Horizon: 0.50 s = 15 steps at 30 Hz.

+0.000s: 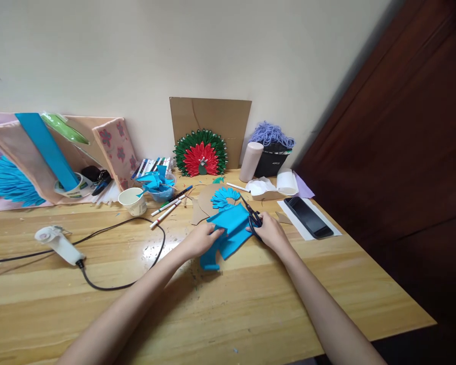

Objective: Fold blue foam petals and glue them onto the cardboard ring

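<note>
My left hand grips the left edge of a blue felt sheet that lies on the wooden table. My right hand holds black scissors at the sheet's right edge, blades pointing away from me. Just beyond the sheet lies a fan of blue felt petals on a brown cardboard cutout.
A white glue gun with a black cord lies left. A paper cup, markers, a bowl of blue scraps, a red-green fan craft, a phone, yarn and white paper sit behind. The table edge is at right.
</note>
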### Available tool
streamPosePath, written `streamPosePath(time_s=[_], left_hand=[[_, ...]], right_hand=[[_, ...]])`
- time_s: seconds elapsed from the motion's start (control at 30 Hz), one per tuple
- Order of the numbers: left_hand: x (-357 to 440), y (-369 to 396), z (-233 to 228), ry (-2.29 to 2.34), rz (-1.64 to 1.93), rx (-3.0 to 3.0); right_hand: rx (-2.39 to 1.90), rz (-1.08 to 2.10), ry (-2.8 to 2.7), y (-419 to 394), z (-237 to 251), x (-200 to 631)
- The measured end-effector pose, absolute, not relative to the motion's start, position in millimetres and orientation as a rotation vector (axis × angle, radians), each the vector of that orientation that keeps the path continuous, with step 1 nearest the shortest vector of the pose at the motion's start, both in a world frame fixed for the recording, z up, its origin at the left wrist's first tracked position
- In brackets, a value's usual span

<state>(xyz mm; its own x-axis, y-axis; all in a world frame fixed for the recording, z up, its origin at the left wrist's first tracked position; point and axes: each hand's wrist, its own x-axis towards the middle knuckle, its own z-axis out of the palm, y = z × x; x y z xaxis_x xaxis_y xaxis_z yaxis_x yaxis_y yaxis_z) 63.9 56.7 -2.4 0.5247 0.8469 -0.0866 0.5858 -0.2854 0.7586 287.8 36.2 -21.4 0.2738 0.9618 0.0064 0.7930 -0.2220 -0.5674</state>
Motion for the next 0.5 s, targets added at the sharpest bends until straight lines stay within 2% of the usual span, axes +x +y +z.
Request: streamPosePath(time_s=[0.1,0.2,0.33,0.5], left_hand=[[60,60,2,1.197,0.420,1.952],[55,69,3,1.217,0.557,1.816],[48,81,5,1.207,0.813,1.594],[49,80,13,1.227,0.977,1.485]], right_hand=[[-2.005,0.538,-1.622,38,-20,293],[-1.946,0.503,-1.573,40,-16,310],[-1.961,0.281,-1.295,41,-8,340],[-2.191,0.034,-1.032,33,5,360]])
